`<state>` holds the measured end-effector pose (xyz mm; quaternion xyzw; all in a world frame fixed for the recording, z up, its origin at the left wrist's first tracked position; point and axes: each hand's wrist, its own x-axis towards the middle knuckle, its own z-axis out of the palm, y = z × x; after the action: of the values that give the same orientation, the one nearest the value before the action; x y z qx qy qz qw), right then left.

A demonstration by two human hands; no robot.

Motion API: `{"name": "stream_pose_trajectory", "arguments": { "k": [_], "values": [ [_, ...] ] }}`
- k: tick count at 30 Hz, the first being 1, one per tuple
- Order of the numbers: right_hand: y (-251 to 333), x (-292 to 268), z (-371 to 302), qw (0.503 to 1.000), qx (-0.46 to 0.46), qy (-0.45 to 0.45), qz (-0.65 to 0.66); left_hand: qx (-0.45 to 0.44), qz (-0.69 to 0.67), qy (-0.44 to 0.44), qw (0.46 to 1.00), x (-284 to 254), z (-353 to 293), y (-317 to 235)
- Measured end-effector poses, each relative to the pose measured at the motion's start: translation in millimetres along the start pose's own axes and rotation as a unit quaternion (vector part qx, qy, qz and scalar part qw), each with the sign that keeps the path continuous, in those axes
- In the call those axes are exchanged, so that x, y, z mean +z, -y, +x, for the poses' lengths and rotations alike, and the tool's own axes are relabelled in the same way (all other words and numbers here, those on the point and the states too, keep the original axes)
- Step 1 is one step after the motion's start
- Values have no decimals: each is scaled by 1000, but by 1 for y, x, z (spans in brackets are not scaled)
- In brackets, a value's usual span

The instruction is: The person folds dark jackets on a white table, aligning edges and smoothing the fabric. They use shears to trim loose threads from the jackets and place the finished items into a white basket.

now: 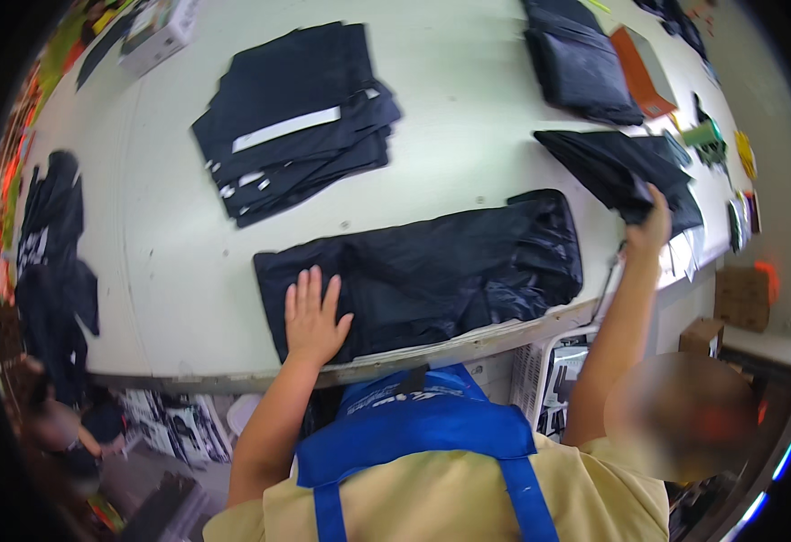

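Observation:
A long black folded garment lies along the near edge of the table, its right end shinier and crumpled. My left hand rests flat on its left end, fingers spread. Off to the right, my right hand is closed on the near edge of a black folded piece; whether that is cloth or plastic I cannot tell. Its left corner points toward the middle of the table. Farther back on the left is a stack of folded black garments, with a white strip across it.
The white table ends just in front of my body. At the back right are a black packed pile, an orange-and-grey box and a green roll. More black clothing hangs over the left edge. A person is at lower left.

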<state>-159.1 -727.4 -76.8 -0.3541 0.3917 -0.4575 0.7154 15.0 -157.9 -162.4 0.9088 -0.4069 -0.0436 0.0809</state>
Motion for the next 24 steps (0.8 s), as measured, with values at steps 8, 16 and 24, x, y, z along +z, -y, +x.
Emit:
{"name": "stream_pose_trajectory", "arguments": {
  "k": [8,16,24],
  "values": [
    [-19,113,-224,982,64,50,-173,-22,-353,-50,934,-15,0,26],
    [-204,107,-299,820,278,324,-381,-385,-553,51,737,-68,-48,83],
    [-201,83,-274,700,77,401,-586,-27,-61,-4,998,-33,-15,37]
  ]
}}
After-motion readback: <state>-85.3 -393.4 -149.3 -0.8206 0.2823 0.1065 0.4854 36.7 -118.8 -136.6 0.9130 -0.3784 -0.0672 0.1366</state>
